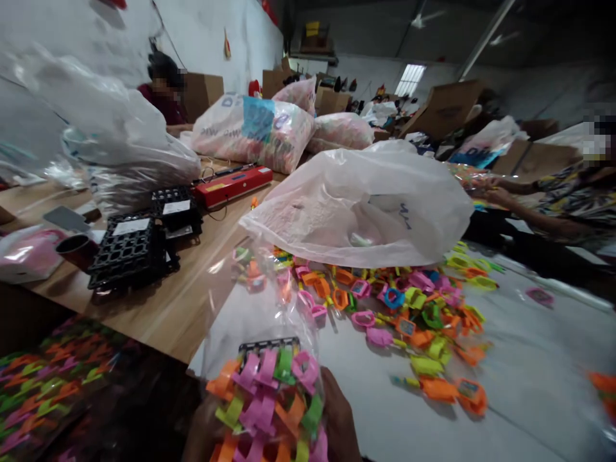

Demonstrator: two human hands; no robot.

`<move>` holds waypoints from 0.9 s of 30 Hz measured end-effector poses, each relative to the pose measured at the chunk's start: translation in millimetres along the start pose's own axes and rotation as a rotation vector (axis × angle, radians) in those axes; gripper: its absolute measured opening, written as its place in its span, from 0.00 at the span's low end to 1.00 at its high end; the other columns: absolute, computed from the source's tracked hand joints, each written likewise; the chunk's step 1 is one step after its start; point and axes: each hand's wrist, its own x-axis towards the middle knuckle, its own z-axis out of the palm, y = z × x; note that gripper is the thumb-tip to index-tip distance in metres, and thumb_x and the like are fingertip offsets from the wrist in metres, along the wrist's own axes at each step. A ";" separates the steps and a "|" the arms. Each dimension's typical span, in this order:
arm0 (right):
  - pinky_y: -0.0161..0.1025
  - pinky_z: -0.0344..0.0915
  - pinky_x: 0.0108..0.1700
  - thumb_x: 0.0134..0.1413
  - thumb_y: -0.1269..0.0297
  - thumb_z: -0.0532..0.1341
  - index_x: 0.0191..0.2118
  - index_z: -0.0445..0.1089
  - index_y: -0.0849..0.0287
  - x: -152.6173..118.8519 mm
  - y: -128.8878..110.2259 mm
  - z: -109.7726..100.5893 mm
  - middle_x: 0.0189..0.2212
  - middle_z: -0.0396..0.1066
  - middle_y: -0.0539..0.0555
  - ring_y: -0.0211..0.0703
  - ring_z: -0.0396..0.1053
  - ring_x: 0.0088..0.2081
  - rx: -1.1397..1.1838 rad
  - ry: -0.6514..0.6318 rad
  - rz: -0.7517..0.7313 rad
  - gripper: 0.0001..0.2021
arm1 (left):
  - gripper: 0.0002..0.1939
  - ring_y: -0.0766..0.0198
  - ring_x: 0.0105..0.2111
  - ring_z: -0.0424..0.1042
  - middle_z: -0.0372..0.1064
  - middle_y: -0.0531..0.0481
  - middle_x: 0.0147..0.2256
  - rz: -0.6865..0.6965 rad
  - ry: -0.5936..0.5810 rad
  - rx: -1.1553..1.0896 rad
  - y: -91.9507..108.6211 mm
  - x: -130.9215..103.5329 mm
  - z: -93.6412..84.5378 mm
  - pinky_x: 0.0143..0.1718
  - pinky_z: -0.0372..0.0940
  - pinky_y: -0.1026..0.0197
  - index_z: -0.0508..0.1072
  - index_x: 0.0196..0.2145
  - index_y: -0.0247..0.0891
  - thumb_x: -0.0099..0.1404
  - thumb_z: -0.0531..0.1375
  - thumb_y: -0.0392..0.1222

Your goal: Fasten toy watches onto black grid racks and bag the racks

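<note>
A clear plastic bag [262,391] of pink, orange, green and yellow plastic toy watches stands upright at the bottom centre, with a black grid tray [269,344] among them. My right hand [339,410] presses against the bag's right side, its fingers partly hidden behind it. My left hand [199,420] is at the bag's left side, dim and mostly covered by the plastic. Beyond the bag, loose colourful toy watches [404,308] lie scattered on the white table surface [366,385].
A large white plastic bag [366,205] lies behind the loose pieces. Black trays [128,250] and a red sealing device [233,186] are on the left. More pieces [52,378] fill a container at lower left. People sit at far left and right.
</note>
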 end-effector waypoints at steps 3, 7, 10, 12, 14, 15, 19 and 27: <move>0.32 0.73 0.35 0.66 0.61 0.54 0.39 0.76 0.54 -30.8 6.7 -16.5 0.35 0.77 0.54 0.41 0.76 0.33 -0.156 -0.023 -0.121 0.12 | 0.19 0.52 0.26 0.76 0.74 0.52 0.21 -0.111 -0.048 -0.004 -12.8 -21.0 4.0 0.24 0.72 0.55 0.77 0.26 0.43 0.55 0.63 0.63; 0.30 0.74 0.36 0.66 0.67 0.54 0.44 0.74 0.55 -39.3 4.0 -25.0 0.37 0.75 0.55 0.40 0.77 0.36 -0.276 -0.002 -0.178 0.11 | 0.20 0.49 0.29 0.79 0.78 0.48 0.24 -0.198 -0.118 0.051 -20.0 -38.0 0.7 0.29 0.75 0.54 0.78 0.25 0.41 0.57 0.61 0.61; 0.30 0.73 0.33 0.65 0.66 0.57 0.47 0.70 0.56 -25.1 -1.6 -21.1 0.36 0.74 0.54 0.39 0.75 0.34 -0.277 0.080 -0.141 0.08 | 0.17 0.49 0.40 0.80 0.81 0.46 0.38 -0.014 -0.084 0.173 -24.4 -38.5 -7.6 0.41 0.76 0.54 0.80 0.36 0.41 0.58 0.62 0.57; 0.30 0.73 0.31 0.64 0.65 0.58 0.48 0.69 0.57 -12.9 -5.8 -18.0 0.34 0.73 0.52 0.38 0.73 0.31 -0.252 0.098 -0.160 0.08 | 0.19 0.50 0.45 0.79 0.79 0.45 0.45 0.107 0.034 0.242 -27.4 -37.5 -13.6 0.46 0.74 0.53 0.78 0.45 0.42 0.60 0.62 0.54; 0.31 0.72 0.32 0.64 0.68 0.58 0.47 0.69 0.58 -2.7 -10.3 -17.3 0.33 0.72 0.51 0.37 0.72 0.30 -0.249 0.142 -0.256 0.08 | 0.17 0.54 0.42 0.80 0.80 0.47 0.43 0.222 0.215 0.302 -27.8 -37.7 -17.6 0.43 0.75 0.56 0.76 0.46 0.43 0.63 0.61 0.53; 0.31 0.72 0.33 0.63 0.71 0.59 0.47 0.69 0.58 1.1 -12.7 -17.9 0.33 0.72 0.51 0.36 0.72 0.31 -0.260 0.170 -0.306 0.08 | 0.14 0.57 0.37 0.80 0.80 0.49 0.40 0.302 0.298 0.338 -25.9 -38.4 -18.5 0.39 0.75 0.59 0.75 0.44 0.44 0.65 0.60 0.51; 0.33 0.74 0.41 0.60 0.77 0.61 0.48 0.68 0.59 7.1 -22.1 -23.3 0.36 0.73 0.53 0.38 0.74 0.38 -0.327 0.191 -0.425 0.12 | 0.04 0.66 0.32 0.77 0.76 0.53 0.34 0.599 0.409 0.405 -5.4 -41.6 -15.0 0.34 0.73 0.67 0.73 0.40 0.44 0.68 0.59 0.43; 0.36 0.75 0.42 0.60 0.79 0.59 0.49 0.72 0.59 -1.6 -29.3 -36.9 0.42 0.71 0.56 0.42 0.74 0.43 -0.432 0.109 -0.569 0.15 | 0.07 0.67 0.36 0.75 0.74 0.50 0.36 0.720 0.285 0.415 36.1 -48.1 -10.9 0.37 0.71 0.68 0.71 0.43 0.41 0.71 0.54 0.35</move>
